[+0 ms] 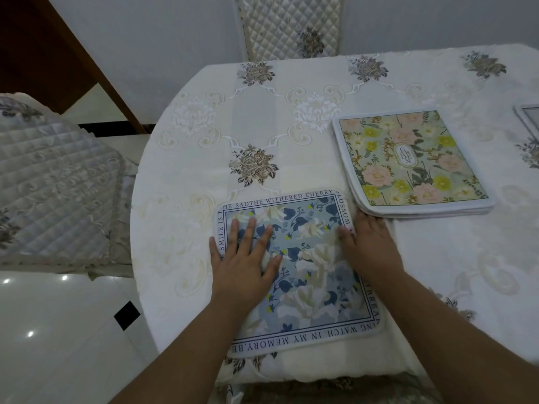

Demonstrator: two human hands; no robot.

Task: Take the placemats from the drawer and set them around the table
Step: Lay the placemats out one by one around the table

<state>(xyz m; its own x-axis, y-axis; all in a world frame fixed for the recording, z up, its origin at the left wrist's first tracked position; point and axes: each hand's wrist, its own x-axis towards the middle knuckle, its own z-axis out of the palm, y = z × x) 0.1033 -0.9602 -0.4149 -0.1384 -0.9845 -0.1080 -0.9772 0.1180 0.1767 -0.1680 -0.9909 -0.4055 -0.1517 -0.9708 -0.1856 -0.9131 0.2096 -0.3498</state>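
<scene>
A blue floral placemat (309, 275) with a text border lies flat at the near edge of the table (204, 176). My left hand (243, 258) rests palm down on its left part, fingers spread. On its right edge my right hand (369, 247) presses flat. Behind and to the right lies a stack of placemats (411, 161), its top one green with pink and yellow flowers. The corner of another placemat (529, 118) shows at the right frame edge.
An embroidered cream tablecloth covers the table. A quilted chair (291, 24) stands at the far side and another chair (55, 182) at the left. Glossy white floor (58, 330) lies at the lower left.
</scene>
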